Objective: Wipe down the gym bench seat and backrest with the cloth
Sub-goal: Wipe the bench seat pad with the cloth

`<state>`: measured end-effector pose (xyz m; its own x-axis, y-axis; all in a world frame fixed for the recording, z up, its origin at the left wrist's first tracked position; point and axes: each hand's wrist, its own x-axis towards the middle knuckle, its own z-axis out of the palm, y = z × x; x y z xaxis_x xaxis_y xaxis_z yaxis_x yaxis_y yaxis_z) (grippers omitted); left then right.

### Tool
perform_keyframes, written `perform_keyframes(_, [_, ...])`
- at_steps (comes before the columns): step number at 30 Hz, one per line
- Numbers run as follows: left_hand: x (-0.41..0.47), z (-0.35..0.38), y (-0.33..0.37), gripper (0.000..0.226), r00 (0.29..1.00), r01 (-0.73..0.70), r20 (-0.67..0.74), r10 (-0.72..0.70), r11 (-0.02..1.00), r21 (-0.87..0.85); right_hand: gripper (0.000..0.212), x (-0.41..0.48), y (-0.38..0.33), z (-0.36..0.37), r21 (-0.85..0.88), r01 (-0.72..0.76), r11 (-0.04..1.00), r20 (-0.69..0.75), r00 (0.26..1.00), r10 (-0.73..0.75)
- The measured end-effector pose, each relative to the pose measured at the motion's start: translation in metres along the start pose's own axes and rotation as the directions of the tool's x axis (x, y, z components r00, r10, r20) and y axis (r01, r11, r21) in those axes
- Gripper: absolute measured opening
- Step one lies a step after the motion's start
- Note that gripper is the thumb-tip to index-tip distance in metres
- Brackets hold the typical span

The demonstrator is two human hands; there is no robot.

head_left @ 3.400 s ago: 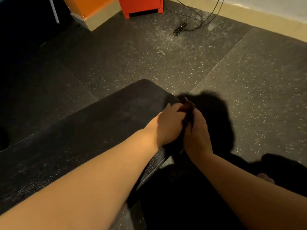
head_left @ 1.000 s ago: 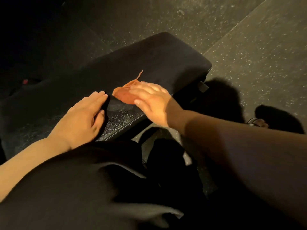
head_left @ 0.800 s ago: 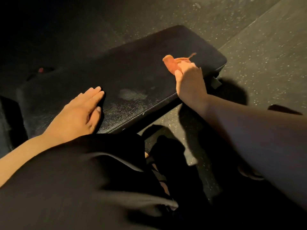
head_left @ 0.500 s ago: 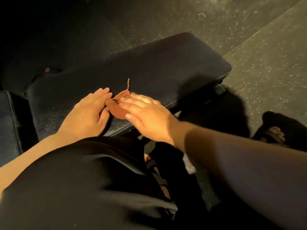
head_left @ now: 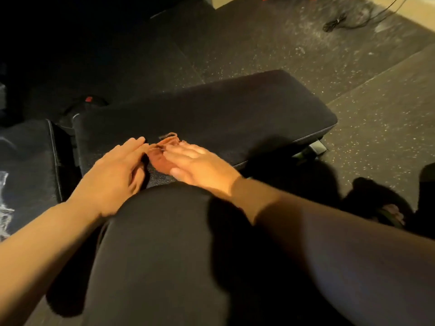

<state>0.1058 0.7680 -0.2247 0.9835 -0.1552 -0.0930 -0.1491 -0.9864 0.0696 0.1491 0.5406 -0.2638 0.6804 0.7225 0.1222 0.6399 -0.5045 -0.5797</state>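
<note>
Cloth point(head_left: 162, 158), small, rust-orange and crumpled, with a loose thread curling off its far side, is lying near the front edge of the black padded worktop point(head_left: 235, 114). The right hand point(head_left: 200, 165) is pressing on it with fingers flat and straight. The left hand point(head_left: 115, 175) is resting flat beside it, fingertips touching it. A black-clad knee point(head_left: 164, 243) is hiding the worktop's near rim. A second grained pad point(head_left: 28, 156) is sitting at left, and a cable point(head_left: 336, 20) is lying on the speckled rubber floor point(head_left: 376, 114).
</note>
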Motion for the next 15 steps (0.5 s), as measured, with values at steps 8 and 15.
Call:
perform_keyframes(8, [-0.026, -0.003, -0.001, 0.060, 0.983, 0.165, -0.060, -0.171, 0.982, -0.092, 0.040, -0.015, 0.073, -0.030, -0.180, -0.650, 0.739, -0.235, 0.757, 0.609])
perform_keyframes(15, [-0.028, -0.004, 0.006, 0.051, 0.966, 0.194, -0.142, -0.216, 0.969, -0.156, 0.050, 0.006, -0.015, -0.001, 0.017, -0.092, 0.996, 0.074, 0.993, 0.090])
